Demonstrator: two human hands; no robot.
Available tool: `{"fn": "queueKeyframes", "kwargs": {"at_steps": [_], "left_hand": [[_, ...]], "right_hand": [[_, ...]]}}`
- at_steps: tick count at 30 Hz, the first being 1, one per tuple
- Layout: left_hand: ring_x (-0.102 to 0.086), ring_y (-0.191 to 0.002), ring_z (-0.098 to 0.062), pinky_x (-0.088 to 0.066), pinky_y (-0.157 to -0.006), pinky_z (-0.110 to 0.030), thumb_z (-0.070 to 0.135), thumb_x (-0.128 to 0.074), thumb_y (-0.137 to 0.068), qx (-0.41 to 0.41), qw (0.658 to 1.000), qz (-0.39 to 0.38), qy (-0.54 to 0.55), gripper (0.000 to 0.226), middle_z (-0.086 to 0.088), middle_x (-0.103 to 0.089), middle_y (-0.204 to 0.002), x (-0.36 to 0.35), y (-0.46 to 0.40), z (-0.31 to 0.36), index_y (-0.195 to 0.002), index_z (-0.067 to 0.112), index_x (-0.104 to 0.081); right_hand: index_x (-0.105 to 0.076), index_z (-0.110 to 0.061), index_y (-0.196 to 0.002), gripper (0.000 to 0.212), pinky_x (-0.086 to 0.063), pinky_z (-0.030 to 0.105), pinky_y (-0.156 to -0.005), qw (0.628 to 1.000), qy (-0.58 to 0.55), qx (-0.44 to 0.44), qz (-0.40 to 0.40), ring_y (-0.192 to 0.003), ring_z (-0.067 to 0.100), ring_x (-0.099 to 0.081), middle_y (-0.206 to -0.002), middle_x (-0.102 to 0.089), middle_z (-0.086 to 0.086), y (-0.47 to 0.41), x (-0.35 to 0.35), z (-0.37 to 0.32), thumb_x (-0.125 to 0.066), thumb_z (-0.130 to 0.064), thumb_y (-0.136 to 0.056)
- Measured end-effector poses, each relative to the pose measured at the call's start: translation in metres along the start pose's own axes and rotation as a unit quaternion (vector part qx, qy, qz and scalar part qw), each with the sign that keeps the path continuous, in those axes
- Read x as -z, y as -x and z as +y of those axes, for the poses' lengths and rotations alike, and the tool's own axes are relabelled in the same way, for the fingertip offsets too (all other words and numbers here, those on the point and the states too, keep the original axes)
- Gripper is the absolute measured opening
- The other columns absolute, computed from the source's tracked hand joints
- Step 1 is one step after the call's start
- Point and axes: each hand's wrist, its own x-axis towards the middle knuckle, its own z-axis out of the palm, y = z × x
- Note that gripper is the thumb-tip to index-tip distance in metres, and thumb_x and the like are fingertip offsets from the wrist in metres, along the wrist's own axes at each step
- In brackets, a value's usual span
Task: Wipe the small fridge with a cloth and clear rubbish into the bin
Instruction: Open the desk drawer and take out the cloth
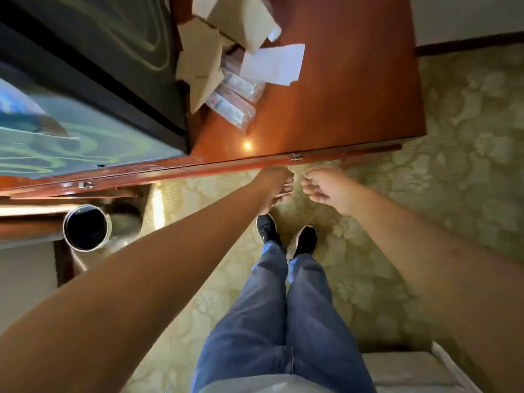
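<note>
Warm dim light, lamp glare on cabinet top (354,80), blurred left edge

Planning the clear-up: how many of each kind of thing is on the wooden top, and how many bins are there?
Boxes: 1
Paper slips: 1
Wrapped packets: 3, as far as I can tell
Bins: 1
Total: 6

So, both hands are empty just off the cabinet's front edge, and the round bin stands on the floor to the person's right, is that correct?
Not quite: the bin stands to the person's left, below the cabinet edge, as the head view shows. The rest holds: the left hand and right hand are both empty, fingers loosely curled, just off the cabinet's front edge.
</note>
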Motion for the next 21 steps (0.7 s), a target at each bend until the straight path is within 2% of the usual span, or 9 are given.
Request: {"fn": "queueKeyframes", "kwargs": {"at_steps": [1,2,4,7,9,11,14,16,21], "left_hand": [[-0.060,-0.089,-0.018,-0.052,-0.072,-0.029,0.019,-0.054,-0.101,-0.001,1.000,0.001,0.005,0.029,-0.002,-0.062,-0.100,-0.003,-0.007,0.000,-0.130,0.022,-0.052],[-0.061,-0.088,-0.019,-0.052,-0.071,-0.029,0.017,-0.054,-0.100,-0.002,1.000,0.009,0.006,0.039,-0.003,-0.062,-0.101,-0.005,-0.015,0.000,-0.136,0.027,-0.047],[-0.060,-0.087,-0.018,-0.052,-0.068,-0.028,0.012,-0.053,-0.098,-0.003,1.000,0.023,0.020,0.050,-0.003,-0.063,-0.101,-0.007,-0.030,-0.002,-0.142,0.034,-0.043],[-0.060,-0.086,-0.017,-0.052,-0.069,-0.028,0.012,-0.051,-0.096,-0.007,0.999,0.023,0.023,0.051,-0.002,-0.064,-0.099,-0.014,-0.050,-0.006,-0.142,0.034,-0.047],[-0.060,-0.084,-0.016,-0.052,-0.071,-0.028,0.012,-0.053,-0.095,-0.010,0.999,0.027,0.033,0.047,-0.001,-0.065,-0.097,-0.018,-0.060,-0.011,-0.137,0.034,-0.052],[-0.059,-0.081,-0.015,-0.050,-0.073,-0.028,0.017,-0.056,-0.096,-0.011,0.998,0.046,0.038,0.032,0.001,-0.065,-0.092,-0.021,-0.070,-0.015,-0.124,0.032,-0.059],[-0.058,-0.074,-0.014,-0.049,-0.073,-0.029,0.029,-0.060,-0.098,-0.010,0.996,0.069,0.050,0.010,0.003,-0.065,-0.082,-0.026,-0.078,-0.019,-0.108,0.028,-0.062],[-0.056,-0.067,-0.013,-0.048,-0.070,-0.029,0.026,-0.060,-0.098,-0.009,0.995,0.087,0.056,0.009,0.002,-0.063,-0.078,-0.029,-0.083,-0.019,-0.107,0.024,-0.062],[-0.054,-0.061,-0.015,-0.049,-0.067,-0.028,0.019,-0.052,-0.097,0.004,0.992,0.121,0.042,0.012,-0.001,-0.061,-0.073,-0.035,-0.091,-0.010,-0.101,0.018,-0.064]], "right_hand": [[-0.048,0.011,-0.135,0.037,-0.040,0.027,-0.064,1.000,-0.006,0.004,0.002,-0.069,0.017,-0.047,-0.087,-0.065,0.017,-0.008,-0.001,-0.001,-0.044,-0.005,-0.101],[-0.046,0.010,-0.137,0.038,-0.036,0.027,-0.059,1.000,-0.015,0.009,0.011,-0.066,0.016,-0.044,-0.079,-0.057,0.010,-0.018,-0.001,-0.002,-0.043,-0.003,-0.101],[-0.049,-0.008,-0.142,0.041,-0.043,0.025,-0.060,0.999,-0.041,0.008,0.014,-0.071,0.016,-0.051,-0.086,-0.057,0.004,-0.039,-0.003,0.000,-0.045,-0.004,-0.101],[-0.048,-0.028,-0.142,0.046,-0.056,0.026,-0.078,0.998,-0.060,0.018,0.027,-0.080,0.013,-0.061,-0.102,-0.064,0.003,-0.064,-0.010,0.003,-0.050,-0.007,-0.100],[-0.051,-0.029,-0.136,0.041,-0.057,0.031,-0.088,0.997,-0.065,0.010,0.029,-0.085,0.013,-0.064,-0.106,-0.065,0.002,-0.075,-0.013,0.006,-0.051,-0.010,-0.100],[-0.057,-0.027,-0.125,0.026,-0.057,0.033,-0.090,0.998,-0.055,0.006,0.031,-0.086,0.013,-0.065,-0.105,-0.066,0.001,-0.084,-0.015,0.010,-0.051,-0.016,-0.102],[-0.061,-0.024,-0.101,0.007,-0.055,0.033,-0.089,0.998,-0.063,-0.007,0.028,-0.078,0.011,-0.063,-0.089,-0.064,-0.003,-0.089,-0.015,0.012,-0.055,-0.026,-0.102],[-0.058,-0.026,-0.089,0.012,-0.055,0.031,-0.085,0.997,-0.066,-0.009,0.034,-0.072,0.011,-0.061,-0.081,-0.061,-0.003,-0.093,-0.015,0.013,-0.057,-0.028,-0.101],[-0.059,-0.020,-0.087,0.014,-0.044,0.027,-0.062,0.999,-0.037,0.010,0.031,-0.058,0.011,-0.051,-0.068,-0.055,-0.002,-0.100,-0.011,0.010,-0.053,-0.015,-0.098]]}}
